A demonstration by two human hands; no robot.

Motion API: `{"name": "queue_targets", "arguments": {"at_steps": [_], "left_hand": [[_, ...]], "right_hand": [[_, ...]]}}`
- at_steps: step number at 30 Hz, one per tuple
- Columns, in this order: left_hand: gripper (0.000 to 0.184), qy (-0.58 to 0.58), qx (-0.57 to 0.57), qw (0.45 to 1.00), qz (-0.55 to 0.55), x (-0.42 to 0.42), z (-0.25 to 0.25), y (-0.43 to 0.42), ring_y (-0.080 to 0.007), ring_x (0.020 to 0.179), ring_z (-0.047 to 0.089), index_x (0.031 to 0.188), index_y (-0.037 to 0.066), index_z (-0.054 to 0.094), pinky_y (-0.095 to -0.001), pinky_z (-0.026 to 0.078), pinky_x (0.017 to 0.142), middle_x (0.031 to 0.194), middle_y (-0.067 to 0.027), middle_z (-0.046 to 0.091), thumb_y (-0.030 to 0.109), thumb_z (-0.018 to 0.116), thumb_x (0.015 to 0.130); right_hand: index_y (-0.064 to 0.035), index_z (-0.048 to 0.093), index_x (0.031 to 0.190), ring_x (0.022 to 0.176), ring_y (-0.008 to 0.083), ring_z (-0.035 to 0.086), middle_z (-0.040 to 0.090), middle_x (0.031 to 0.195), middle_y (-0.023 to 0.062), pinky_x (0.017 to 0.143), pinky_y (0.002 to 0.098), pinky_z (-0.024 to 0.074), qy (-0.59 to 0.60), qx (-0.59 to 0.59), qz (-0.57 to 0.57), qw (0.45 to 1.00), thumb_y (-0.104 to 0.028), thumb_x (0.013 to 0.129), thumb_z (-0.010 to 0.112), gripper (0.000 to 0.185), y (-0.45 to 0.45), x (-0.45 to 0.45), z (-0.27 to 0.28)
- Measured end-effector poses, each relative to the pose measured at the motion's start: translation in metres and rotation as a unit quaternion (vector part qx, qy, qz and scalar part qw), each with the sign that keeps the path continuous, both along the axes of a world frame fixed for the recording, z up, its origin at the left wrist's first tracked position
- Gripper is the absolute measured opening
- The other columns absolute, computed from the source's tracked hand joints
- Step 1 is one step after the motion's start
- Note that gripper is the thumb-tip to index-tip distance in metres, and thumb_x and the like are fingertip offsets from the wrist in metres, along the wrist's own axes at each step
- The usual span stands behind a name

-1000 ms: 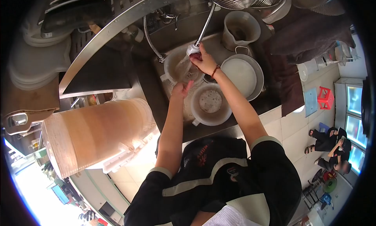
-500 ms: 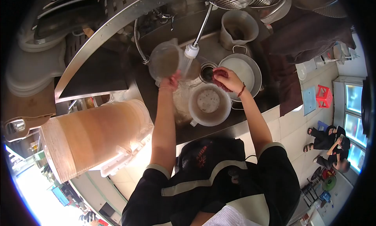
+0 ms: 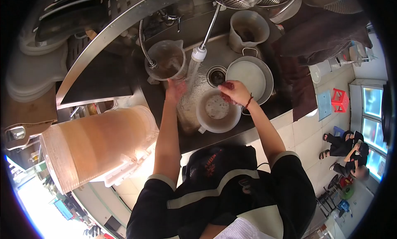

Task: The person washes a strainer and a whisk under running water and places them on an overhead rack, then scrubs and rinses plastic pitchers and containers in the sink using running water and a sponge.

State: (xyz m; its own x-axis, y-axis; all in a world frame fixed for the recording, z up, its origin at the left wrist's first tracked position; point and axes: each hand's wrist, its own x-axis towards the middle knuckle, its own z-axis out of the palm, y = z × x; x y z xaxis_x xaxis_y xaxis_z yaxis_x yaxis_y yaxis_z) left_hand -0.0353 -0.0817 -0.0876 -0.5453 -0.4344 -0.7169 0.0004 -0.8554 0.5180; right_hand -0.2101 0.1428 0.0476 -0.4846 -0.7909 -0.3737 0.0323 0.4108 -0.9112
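on my head feed: sink [image 3: 211, 52], 3 plastic pitchers, 1 metal pot. right hand [image 3: 238, 93]: fingers closed around a dark red scrubber [image 3: 226, 90], right at the far rim of the foamy pitcher [image 3: 219, 125]; can't tell if the scrubber touches that rim. foamy pitcher sits upright nearest the person, suds patch inside. left hand [image 3: 176, 91]: fingers loosely spread, blurred, i see nothing gripped; it's at the near rim of the left pitcher [image 3: 171, 47], can't tell if touching. left pitcher has some water in it.

white spray head [image 3: 199, 54] hangs between, water stream [image 3: 192, 71] running down just beside the left pitcher. drain [image 3: 216, 76] is just beyond the foamy pitcher. metal pot [image 3: 269, 84] holding cloudy white liquid [image 3: 248, 79] stands to the right, partly behind the right hand. back pitcher [image 3: 237, 39] stands beyond the pot, dark inside.
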Motion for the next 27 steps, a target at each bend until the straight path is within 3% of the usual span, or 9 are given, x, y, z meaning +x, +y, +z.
{"name": "queue_targets", "arguments": {"at_steps": [2,5,6,9,12,16,17,23,27], "left_hand": [[0.049,-0.130,-0.014,0.984,-0.117,0.022,-0.034,0.025,-0.0244,0.096,0.049,0.118,0.006,0.037,-0.0370,0.041,0.078,0.106,-0.0157,0.050,0.042,0.039,0.084],[0.044,-0.200,-0.008,0.928,-0.314,0.072,-0.066,0.105,-0.0242,0.105,0.043,0.116,0.003,0.041,-0.0394,0.043,0.077,0.113,-0.0143,0.046,0.030,0.046,0.081],[0.038,-0.291,0.038,0.883,-0.367,0.061,-0.004,0.133,-0.0293,0.105,0.043,0.116,0.008,0.041,-0.0410,0.045,0.075,0.116,-0.0141,0.043,0.024,0.045,0.082],[0.031,-0.171,0.321,0.932,-0.009,0.084,-0.042,0.169,-0.0317,0.102,0.045,0.112,0.009,0.043,-0.0408,0.046,0.078,0.116,-0.0154,0.042,0.015,0.043,0.081],[0.030,-0.135,0.323,0.933,0.081,0.089,-0.038,0.160,-0.0327,0.096,0.049,0.109,0.003,0.043,-0.0399,0.048,0.075,0.111,-0.0155,0.044,0.011,0.043,0.080],[0.027,-0.186,0.168,0.968,0.000,0.076,0.024,0.153,-0.0372,0.089,0.051,0.102,-0.010,0.039,-0.0461,0.048,0.076,0.106,-0.0228,0.043,0.004,0.039,0.078],[0.027,-0.184,0.164,0.969,0.002,0.077,0.026,0.151,-0.0372,0.089,0.051,0.102,-0.010,0.039,-0.0461,0.048,0.076,0.106,-0.0228,0.043,0.004,0.039,0.078],[0.029,-0.093,0.225,0.966,0.084,0.089,0.050,0.142,-0.0387,0.094,0.048,0.104,-0.011,0.034,-0.0442,0.052,0.070,0.108,-0.0251,0.040,0.003,0.035,0.079],[0.035,-0.060,0.263,0.957,0.103,0.108,0.037,0.141,-0.0434,0.103,0.041,0.112,-0.009,0.033,-0.0344,0.053,0.070,0.112,-0.0256,0.040,0.008,0.033,0.081]], "right_hand": [[-0.0002,0.052,0.079,0.051,0.0069,0.052,0.056,0.065,0.0025,0.046,0.0202,0.0418,-0.143,0.032,0.047,0.988,-0.026,0.078,0.058,0.027,0.000,0.015,-0.016],[0.0001,0.050,0.095,0.074,0.0147,0.054,0.057,0.084,0.0095,0.067,0.0279,0.0431,-0.185,0.054,0.051,0.980,-0.035,0.081,0.051,0.037,-0.002,0.058,-0.065],[0.0005,0.049,0.101,0.085,0.0183,0.054,0.056,0.093,0.0119,0.076,0.0304,0.0413,-0.153,0.025,0.035,0.987,-0.038,0.082,0.048,0.043,-0.005,0.077,-0.082],[0.0019,0.044,0.111,0.095,0.0303,0.051,0.053,0.103,0.0192,0.083,0.0344,0.0374,-0.024,0.021,0.045,0.998,-0.040,0.085,0.035,0.051,-0.007,0.130,-0.114],[0.0003,0.047,0.110,0.099,0.0345,0.047,0.047,0.110,0.0220,0.082,0.0389,0.0376,0.063,-0.070,0.086,0.992,-0.034,0.082,0.038,0.045,0.009,0.145,-0.150],[0.0004,0.057,0.095,0.094,0.0322,0.052,0.056,0.095,0.0209,0.081,0.0332,0.0402,0.210,0.374,0.616,0.661,-0.023,0.073,0.049,0.033,0.019,0.085,-0.134],[0.0003,0.059,0.090,0.088,0.0317,0.054,0.057,0.089,0.0206,0.076,0.0341,0.0421,0.328,0.311,0.565,0.691,-0.023,0.071,0.050,0.032,0.020,0.077,-0.114],[-0.0005,0.058,0.079,0.071,0.0327,0.056,0.058,0.078,0.0166,0.063,0.0403,0.0434,0.327,0.144,0.291,0.887,-0.026,0.074,0.049,0.027,-0.063,0.011,0.021],[-0.0033,0.052,0.082,0.070,0.0358,0.053,0.057,0.071,0.0157,0.062,0.0416,0.0425,0.461,-0.037,-0.059,0.885,-0.019,0.076,0.050,0.017,-0.125,-0.014,-0.020]]}}
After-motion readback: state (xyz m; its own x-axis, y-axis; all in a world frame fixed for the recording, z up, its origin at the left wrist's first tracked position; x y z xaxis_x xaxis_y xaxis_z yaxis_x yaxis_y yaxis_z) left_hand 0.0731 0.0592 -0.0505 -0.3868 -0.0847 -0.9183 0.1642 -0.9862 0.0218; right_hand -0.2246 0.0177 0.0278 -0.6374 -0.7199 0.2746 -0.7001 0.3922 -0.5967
